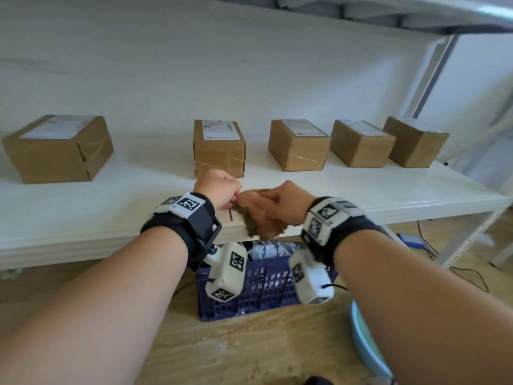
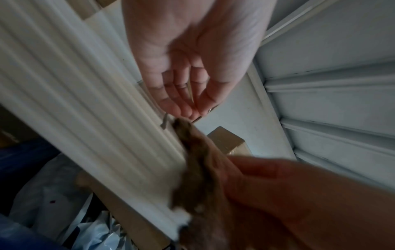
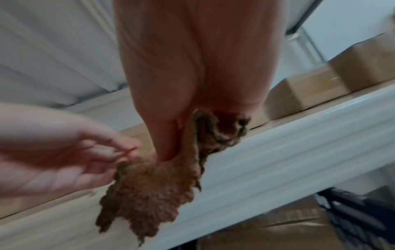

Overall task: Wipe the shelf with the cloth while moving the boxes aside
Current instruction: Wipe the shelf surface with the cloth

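Pinching the cloth (image 1: 256, 215) in my right hand (image 1: 280, 204), left hand (image 1: 219, 190) fingering its corner; it's risking slipping off the shelf (image 1: 361, 195) edge.

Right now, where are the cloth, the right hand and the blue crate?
cloth (image 3: 149, 182): right wrist view, hanging fuzzy part.
right hand (image 1: 280, 202): head view, back of hand.
blue crate (image 1: 266, 284): head view, perforated front wall.

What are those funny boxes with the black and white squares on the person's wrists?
Both arms are bare, with no sleeves. Each wrist wears a black strap carrying white blocks printed with black-and-white square code markers: left wrist band, right wrist band. Under each wrist hangs a white camera pod, also marked, with a thin black cable.
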{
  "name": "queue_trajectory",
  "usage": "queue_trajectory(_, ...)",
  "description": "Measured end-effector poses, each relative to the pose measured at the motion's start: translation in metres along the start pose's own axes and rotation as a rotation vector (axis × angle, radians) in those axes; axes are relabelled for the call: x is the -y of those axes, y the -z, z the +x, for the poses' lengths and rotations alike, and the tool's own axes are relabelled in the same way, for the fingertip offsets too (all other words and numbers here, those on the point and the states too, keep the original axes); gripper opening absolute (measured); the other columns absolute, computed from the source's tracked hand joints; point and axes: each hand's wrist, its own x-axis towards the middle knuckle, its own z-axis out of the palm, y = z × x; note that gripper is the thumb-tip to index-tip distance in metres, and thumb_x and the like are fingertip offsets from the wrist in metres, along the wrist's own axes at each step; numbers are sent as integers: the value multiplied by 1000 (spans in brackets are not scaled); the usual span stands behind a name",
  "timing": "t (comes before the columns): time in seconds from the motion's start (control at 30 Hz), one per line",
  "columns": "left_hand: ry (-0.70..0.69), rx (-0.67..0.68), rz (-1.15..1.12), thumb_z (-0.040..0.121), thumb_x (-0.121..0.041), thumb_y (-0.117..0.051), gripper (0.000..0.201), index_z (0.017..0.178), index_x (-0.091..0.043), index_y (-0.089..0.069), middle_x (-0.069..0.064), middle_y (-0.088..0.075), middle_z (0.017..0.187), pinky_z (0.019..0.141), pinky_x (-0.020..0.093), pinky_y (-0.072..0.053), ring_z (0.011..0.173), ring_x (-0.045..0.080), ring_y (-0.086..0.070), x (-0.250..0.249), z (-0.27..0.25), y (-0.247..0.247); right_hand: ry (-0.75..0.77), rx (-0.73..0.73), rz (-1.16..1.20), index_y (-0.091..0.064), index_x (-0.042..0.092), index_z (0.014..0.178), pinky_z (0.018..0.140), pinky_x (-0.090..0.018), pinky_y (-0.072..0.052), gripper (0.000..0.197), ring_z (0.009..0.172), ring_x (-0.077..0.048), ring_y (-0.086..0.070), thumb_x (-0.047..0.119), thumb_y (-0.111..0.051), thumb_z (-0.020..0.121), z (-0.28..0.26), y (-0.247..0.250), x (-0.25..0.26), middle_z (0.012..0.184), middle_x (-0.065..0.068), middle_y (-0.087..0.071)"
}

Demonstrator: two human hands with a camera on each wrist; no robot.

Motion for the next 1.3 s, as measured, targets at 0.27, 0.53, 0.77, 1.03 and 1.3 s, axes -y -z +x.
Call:
queue_trajectory(0.27, -19, 42, 43, 88, -5, -62, 12, 82, -12, -70, 5, -69, 80, 62, 20, -56, 68, 14, -65, -10, -2, -22, 8, 51, -51, -52, 30, 136, 86, -26, -47, 46, 98, -15, -59, 36, -57, 91, -3, 18, -19, 127, -3, -62)
queue_trajectory(0.53, -80, 125, 49, 78, 1, -60, 18, 71, -12, -70, 9, -71, 69, 77, 34, -61, 68, 23, -68, -35, 5, -92, -224, -84, -67, -57, 35, 131, 90, -31, -49, 39, 101, -20, -59, 33, -53, 92, -14, 68, -119, 116, -1, -65)
queue_trajectory(0.77, -94, 36, 53, 81, 0, -57, 20, 72, -12, -70, 4, -67, 66, 74, 29, -60, 63, 18, -63, -45, 24, -95, -357, -140, -308, -26, 49, 142, 92, -39, -41, 51, 120, -34, -46, 24, -32, 98, 32, 75, -170, 135, -10, -52)
queue_trajectory(1.03, -51, -12, 47, 90, 2, -53, 13, 88, -1, -66, 10, -60, 73, 63, 23, -53, 61, 17, -55, -41, 19, -64, -83, -95, -183, -52, 29, 136, 106, -42, -35, 38, 126, -29, -45, 36, -40, 100, 40, 43, -96, 143, -13, -44)
queue_trajectory(1.3, -62, 13, 43, 88, 0, -55, 13, 86, -2, -68, 9, -63, 72, 74, 30, -56, 64, 19, -58, -43, 5, -58, -153, -31, -1, -71, 29, 113, 75, -30, -54, 34, 79, -16, -63, 47, -56, 88, 4, 55, -102, 89, 0, -69)
